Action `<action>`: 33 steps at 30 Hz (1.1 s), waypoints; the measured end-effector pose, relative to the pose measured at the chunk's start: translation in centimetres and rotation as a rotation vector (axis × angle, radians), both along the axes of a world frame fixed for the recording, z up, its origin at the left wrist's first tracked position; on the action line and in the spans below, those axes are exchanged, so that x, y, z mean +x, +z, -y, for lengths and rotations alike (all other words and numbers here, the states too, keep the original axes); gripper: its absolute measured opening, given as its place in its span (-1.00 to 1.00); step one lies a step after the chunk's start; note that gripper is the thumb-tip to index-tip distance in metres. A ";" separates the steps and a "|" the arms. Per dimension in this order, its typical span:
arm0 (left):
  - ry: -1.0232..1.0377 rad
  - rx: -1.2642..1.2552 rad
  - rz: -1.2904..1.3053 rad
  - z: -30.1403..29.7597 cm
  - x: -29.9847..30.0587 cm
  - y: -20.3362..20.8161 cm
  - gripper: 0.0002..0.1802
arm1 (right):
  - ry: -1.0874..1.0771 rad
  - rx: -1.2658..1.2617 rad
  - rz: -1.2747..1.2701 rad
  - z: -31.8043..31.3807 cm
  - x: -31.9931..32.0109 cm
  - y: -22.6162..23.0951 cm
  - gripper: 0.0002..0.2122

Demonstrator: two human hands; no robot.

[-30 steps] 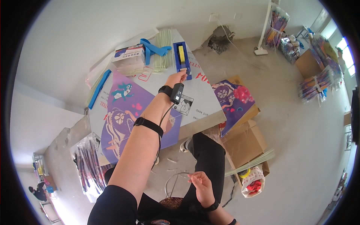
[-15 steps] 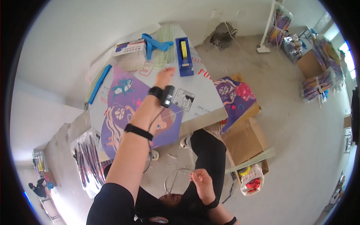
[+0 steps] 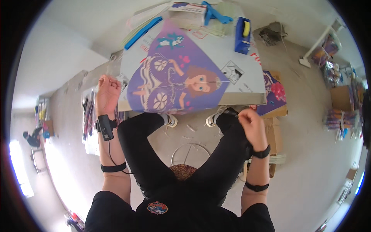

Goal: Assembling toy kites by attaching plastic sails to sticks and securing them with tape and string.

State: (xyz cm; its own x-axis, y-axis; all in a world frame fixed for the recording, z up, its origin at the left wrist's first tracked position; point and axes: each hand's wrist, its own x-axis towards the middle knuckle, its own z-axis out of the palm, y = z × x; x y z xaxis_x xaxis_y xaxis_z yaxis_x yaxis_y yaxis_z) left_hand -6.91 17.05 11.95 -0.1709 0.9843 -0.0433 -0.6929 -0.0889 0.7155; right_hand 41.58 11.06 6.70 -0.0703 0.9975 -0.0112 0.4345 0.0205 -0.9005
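Observation:
A purple diamond-shaped kite sheet (image 3: 162,75), printed with a cartoon girl, lies across the board-topped table (image 3: 216,50). A thin rod line runs over its middle. My left hand (image 3: 107,94) is raised beside the table's left edge, palm up. Its fingers are loosely bent and apart, and nothing shows in them. Over my right knee, near the table's front right corner, hangs my right hand (image 3: 253,127). Its fingers are bent and closed at the tips; whatever they hold, if anything, cannot be made out.
A blue tape dispenser (image 3: 242,36) stands at the table's right, with a box (image 3: 188,12) and blue strips (image 3: 214,14) at the back. Another printed sheet (image 3: 274,92) and cardboard boxes (image 3: 273,135) sit right of the table. Below me is a round stool (image 3: 183,171).
My left hand has drawn back from near the tape dispenser to the table's left side. My right hand has risen from beside the stool to above my knee. The view has shifted.

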 end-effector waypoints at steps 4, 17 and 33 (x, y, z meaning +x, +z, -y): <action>0.066 -0.012 0.040 3.6 -1.8 -4.0 -0.81 | 0.014 -0.022 0.048 -4.9 -0.9 0.0 -0.90; 0.081 -0.258 -0.137 0.2 -3.7 -11.9 -0.94 | 0.041 -0.068 0.267 -15.0 -1.2 -4.3 -0.93; 0.139 -0.419 -0.202 -1.5 -4.6 -16.2 -0.93 | -0.056 -0.322 -0.164 -16.8 -1.4 -8.8 -0.88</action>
State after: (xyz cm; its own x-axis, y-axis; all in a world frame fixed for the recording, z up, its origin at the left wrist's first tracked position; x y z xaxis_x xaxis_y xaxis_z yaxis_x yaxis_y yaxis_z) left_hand -11.50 18.53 -4.21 -0.3456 0.8563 -0.3837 -0.5381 0.1541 0.8287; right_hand 40.15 27.84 -2.10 -0.0421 0.9471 -0.3182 0.2763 -0.2950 -0.9147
